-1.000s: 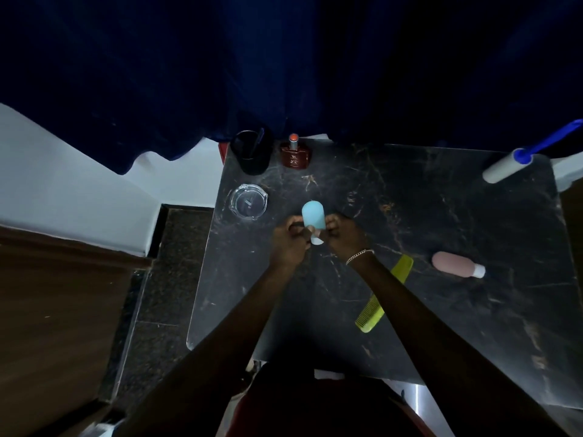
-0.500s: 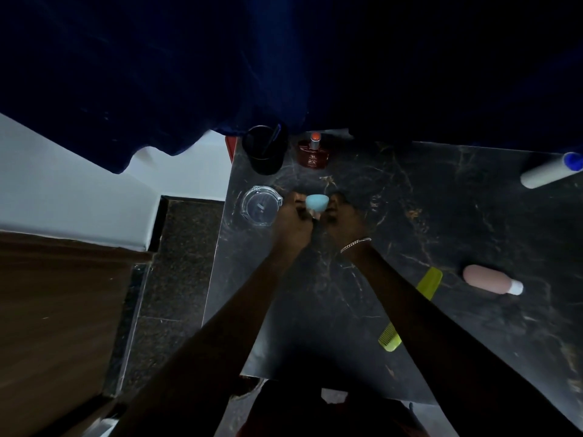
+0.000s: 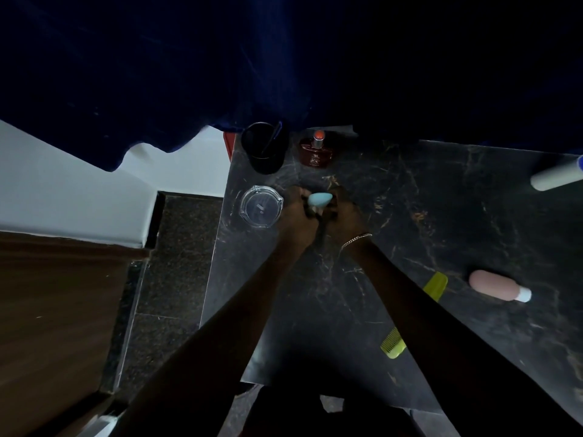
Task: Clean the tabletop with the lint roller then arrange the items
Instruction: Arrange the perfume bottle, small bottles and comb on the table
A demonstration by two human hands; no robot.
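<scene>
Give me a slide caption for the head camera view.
Both hands hold a light blue bottle upright beside a glass ashtray on black marble.

Two bare forearms are seen, with no sleeves reaching the wrists or elbows. The left hand (image 3: 296, 212) carries no jewellery that can be made out. On the wrist of the right hand (image 3: 345, 216) a thin chain bracelet (image 3: 356, 240) of pale, metallic links is worn. Dark clothing is glimpsed at the bottom of the view, its details lost in shadow.
</scene>
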